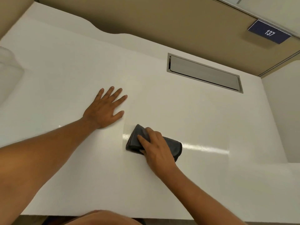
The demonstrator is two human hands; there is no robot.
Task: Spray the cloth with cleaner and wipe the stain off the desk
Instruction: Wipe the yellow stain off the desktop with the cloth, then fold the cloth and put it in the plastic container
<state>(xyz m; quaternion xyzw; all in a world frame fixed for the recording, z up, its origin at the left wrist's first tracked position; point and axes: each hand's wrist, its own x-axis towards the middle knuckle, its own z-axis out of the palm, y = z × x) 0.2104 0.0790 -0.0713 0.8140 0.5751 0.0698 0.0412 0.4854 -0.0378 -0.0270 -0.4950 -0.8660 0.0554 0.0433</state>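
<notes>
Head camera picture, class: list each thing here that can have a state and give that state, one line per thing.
Cloth: dark, folded, flat on the desk under the right hand.
Right hand: pressing on the cloth, fingers spread over it.
Left hand: empty, palm flat on the desk, fingers spread.
Desk: white, with a shiny wet-looking streak right of the cloth; no stain visible.
Cable hatch: lid shut.
Number plate: reads 137.

The counter [162,98] is plain white with a glossy pale streak near its right edge. The folded cloth [172,147] is dark grey with a darker, near-black hem. The panel [204,73] set into the counter's far right corner is flat grey. The sign [268,32] is navy, with 137 in white.
</notes>
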